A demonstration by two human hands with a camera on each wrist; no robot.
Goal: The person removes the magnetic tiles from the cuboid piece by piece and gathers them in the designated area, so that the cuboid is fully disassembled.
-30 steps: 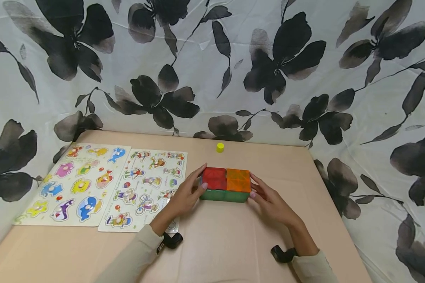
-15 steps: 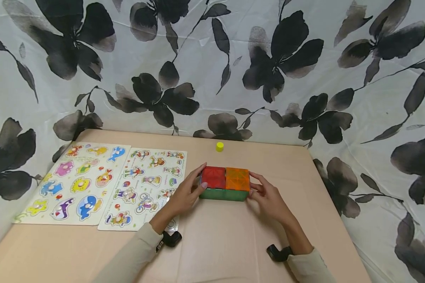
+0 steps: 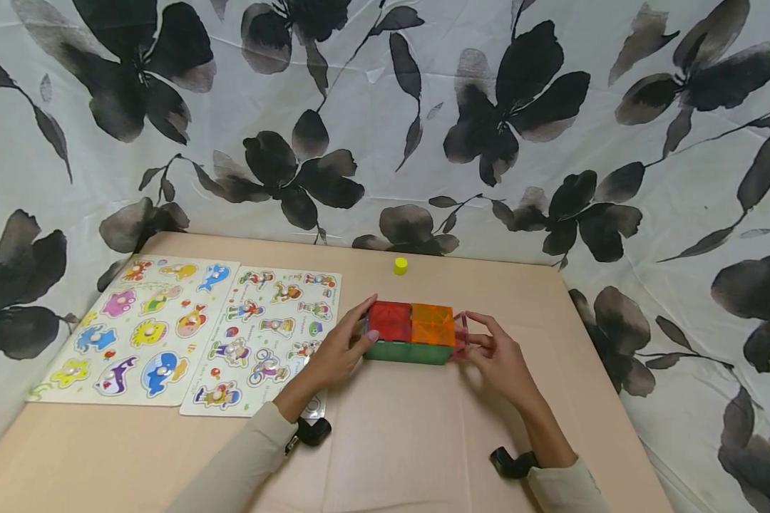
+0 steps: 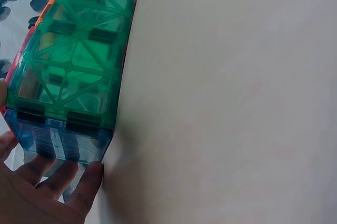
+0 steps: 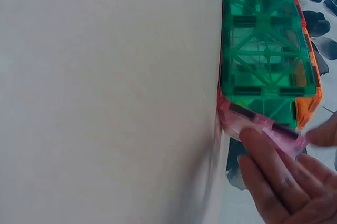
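Now the pink tile [image 5: 266, 122] leans outward

Compared with a moment ago, your right hand [image 3: 503, 363] has shifted outward, its grip pinching that tile, tilted away from the right end of the tile box [image 3: 411, 353]. Your left hand [image 3: 340, 349] keeps its grip clamped round the blue end [image 4: 60, 138]. The box sits on the counter [image 3: 398, 442].

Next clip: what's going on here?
A person is handling a small box of see-through coloured tiles on a table. The left hand holds its blue end; the right hand pinches a pink tile at the opposite end, where it stands angled out rather than flush. Red and orange tiles show on top, green along the near side. Two picture sheets lie to the left, and a small yellow piece sits beyond the box.
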